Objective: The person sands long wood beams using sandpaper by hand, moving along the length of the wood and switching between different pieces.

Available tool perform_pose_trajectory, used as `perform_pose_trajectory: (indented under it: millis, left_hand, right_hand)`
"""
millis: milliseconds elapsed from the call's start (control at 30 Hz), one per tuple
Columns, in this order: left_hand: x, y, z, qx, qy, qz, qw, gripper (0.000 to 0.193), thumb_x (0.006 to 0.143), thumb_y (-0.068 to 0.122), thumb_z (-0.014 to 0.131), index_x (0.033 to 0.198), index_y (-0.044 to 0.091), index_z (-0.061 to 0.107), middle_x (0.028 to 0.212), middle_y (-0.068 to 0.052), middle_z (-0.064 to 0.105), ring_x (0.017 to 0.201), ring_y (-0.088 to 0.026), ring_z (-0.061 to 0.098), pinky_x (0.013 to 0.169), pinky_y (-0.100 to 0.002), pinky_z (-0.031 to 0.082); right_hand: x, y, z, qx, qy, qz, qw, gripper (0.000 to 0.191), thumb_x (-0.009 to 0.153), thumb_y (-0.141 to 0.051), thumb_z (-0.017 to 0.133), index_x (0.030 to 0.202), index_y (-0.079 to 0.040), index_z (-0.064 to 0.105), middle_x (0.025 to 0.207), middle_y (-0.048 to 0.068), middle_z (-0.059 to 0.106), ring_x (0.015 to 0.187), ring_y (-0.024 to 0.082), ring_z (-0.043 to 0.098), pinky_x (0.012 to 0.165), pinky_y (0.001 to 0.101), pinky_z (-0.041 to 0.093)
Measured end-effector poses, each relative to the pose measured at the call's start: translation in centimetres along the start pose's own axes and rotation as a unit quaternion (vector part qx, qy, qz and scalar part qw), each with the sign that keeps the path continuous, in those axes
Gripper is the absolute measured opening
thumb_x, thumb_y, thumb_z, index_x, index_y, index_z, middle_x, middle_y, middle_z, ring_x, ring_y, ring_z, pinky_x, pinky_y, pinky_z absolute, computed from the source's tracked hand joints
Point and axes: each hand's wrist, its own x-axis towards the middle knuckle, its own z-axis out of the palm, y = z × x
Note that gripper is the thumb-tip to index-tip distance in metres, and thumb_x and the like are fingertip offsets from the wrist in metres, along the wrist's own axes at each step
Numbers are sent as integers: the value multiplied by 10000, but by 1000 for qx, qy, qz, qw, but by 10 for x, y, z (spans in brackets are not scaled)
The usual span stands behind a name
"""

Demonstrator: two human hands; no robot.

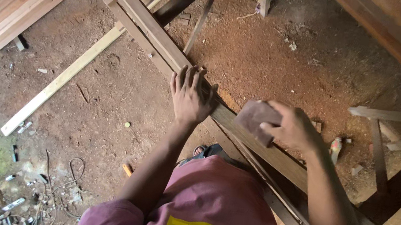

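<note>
1. Your right hand (295, 127) is closed around a folded piece of sandpaper (258, 120), fingers wrapped over its top, pressing it onto the long wooden plank (242, 122).
2. Your left hand (190, 94) lies flat and open on the same plank, fingers spread, gripping nothing, just up the board from the sandpaper.
3. The plank runs diagonally from the upper left to the lower right, across your front.
4. Below it lies a sawdust-covered floor (275, 54), with a pale loose batten (62, 78) to your left and stacked boards (23, 1) beyond.
</note>
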Motion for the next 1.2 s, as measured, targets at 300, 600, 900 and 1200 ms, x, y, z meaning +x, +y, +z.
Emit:
perform_pose_trajectory:
  millis: [300, 600, 900, 1200]
  left_hand:
    - [-2, 0, -1, -3, -17, -16, 1000, 593, 989, 522, 604, 1442, 142, 563, 1591, -220, 454, 1536, -394, 332, 1266, -602, 173]
    - [-20, -3, 30, -148, 129, -179, 964, 1035, 929, 557, 689, 1644, 117, 83, 1685, -339, -85, 1577, -474, 3, 1209, -663, 94]
    - [-8, -7, 46, -278, 226, -222, 907, 789, 1037, 341, 657, 1627, 59, 215, 1504, -242, 387, 1376, -355, 455, 1088, -535, 490]
    - [-11, -1, 38, -175, 215, -204, 939, 745, 1081, 312, 627, 1644, 48, 219, 1505, -280, 424, 1406, -396, 446, 1201, -587, 336]
  right_hand:
    - [25, 29, -4, 77, 9, -96, 992, 320, 881, -180, 779, 1109, -35, 607, 870, 100, 620, 751, 224, 655, 673, 358, 607]
    - [41, 33, 2, -17, 28, -62, 998, 432, 773, -209, 849, 1121, -34, 661, 786, 73, 697, 664, 212, 673, 640, 378, 563]
    - [45, 47, 10, 61, -46, 46, 996, 438, 823, -269, 920, 756, 60, 639, 737, 205, 710, 534, 229, 620, 547, 376, 518]
    - [33, 32, 8, 61, -1, -33, 998, 387, 808, -210, 907, 714, 53, 638, 983, 116, 738, 633, 187, 634, 531, 407, 565]
